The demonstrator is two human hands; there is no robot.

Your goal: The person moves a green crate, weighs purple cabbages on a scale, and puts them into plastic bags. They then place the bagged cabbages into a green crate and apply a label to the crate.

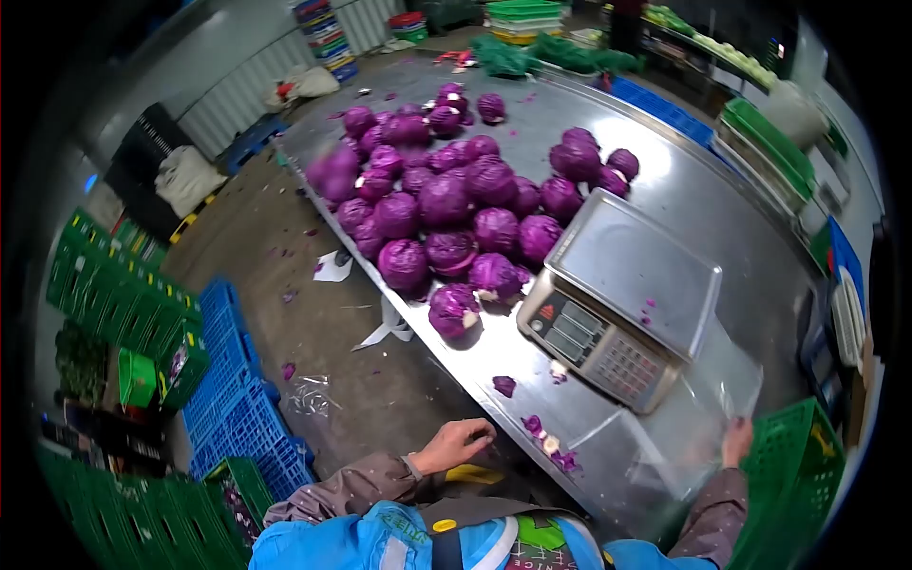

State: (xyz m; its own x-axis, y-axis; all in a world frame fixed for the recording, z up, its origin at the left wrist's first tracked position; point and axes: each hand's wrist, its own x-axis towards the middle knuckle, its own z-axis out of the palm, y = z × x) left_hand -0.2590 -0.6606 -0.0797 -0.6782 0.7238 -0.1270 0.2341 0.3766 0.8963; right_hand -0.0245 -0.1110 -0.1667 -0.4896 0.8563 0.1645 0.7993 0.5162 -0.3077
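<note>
My left hand (454, 446) hangs in front of the table's near edge, its fingers loosely curled and apart, with nothing seen in them. At the right, my right hand (736, 443) grips the edge of a clear plastic bag (655, 451) lying on the metal table (594, 446). Part of the bag lies beside the scale (632, 285), which has a flat steel pan, displays and a keypad. Left of the scale, a large pile of red cabbages (446, 199) covers the table. One red cabbage (453, 311) sits nearest me, close to the edge.
Purple leaf scraps (546, 442) lie near the table edge. A green crate (793, 465) stands by my right arm. Blue pallets (228, 380) and stacked green crates (123, 294) occupy the floor at left. Green netting (518, 57) lies at the table's far end.
</note>
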